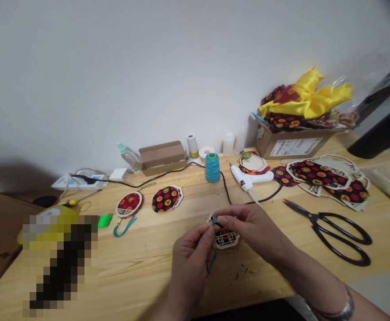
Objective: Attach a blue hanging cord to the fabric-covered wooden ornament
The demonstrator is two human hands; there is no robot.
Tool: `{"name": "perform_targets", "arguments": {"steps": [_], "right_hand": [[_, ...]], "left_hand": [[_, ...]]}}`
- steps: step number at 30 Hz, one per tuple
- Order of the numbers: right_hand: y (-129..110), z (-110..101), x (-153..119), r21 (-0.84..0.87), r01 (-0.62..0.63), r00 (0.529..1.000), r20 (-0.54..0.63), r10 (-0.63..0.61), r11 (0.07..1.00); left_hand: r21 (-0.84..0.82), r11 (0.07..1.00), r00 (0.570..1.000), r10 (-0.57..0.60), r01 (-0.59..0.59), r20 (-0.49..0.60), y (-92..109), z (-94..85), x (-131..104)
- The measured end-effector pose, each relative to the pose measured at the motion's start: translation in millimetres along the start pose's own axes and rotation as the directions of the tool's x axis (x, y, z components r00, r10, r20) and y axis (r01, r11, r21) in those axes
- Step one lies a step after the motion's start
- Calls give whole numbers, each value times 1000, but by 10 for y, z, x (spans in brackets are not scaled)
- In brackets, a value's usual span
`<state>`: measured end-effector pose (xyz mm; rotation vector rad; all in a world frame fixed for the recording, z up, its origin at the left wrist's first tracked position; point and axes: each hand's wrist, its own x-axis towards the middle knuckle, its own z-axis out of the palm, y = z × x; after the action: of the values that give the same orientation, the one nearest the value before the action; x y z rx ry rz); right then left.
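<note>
Near the front middle of the wooden table [141, 267], my left hand [193, 249] and my right hand [250, 225] meet with fingertips pinched on a teal cord [211, 264]. One end of it dangles below the left fingers. Right under the fingertips is a small patterned ornament [227, 240] with a pale cut-out lattice frame, partly hidden by my hands. To the left lie a round red ornament [129, 205] with a teal loop [125, 228] and an octagonal fabric piece [166, 199]. Behind the hands stands a teal thread spool [212, 168].
Black-handled scissors [315, 218] lie right of my right arm. A white glue gun [253, 178] trails a black cable. Patterned pieces [328, 176] and a cardboard box [293, 145] of fabric are at right. A power strip [81, 182] and green object [104, 220] are at left.
</note>
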<state>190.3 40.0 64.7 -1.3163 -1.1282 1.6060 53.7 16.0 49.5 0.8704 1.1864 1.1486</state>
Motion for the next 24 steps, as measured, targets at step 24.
{"name": "perform_targets", "arguments": {"steps": [24], "right_hand": [[-131,-22,-67,338,138,983,66,-170,931]], "left_hand": [[413,811,892,269,-413,364,-73,-147,72]]}}
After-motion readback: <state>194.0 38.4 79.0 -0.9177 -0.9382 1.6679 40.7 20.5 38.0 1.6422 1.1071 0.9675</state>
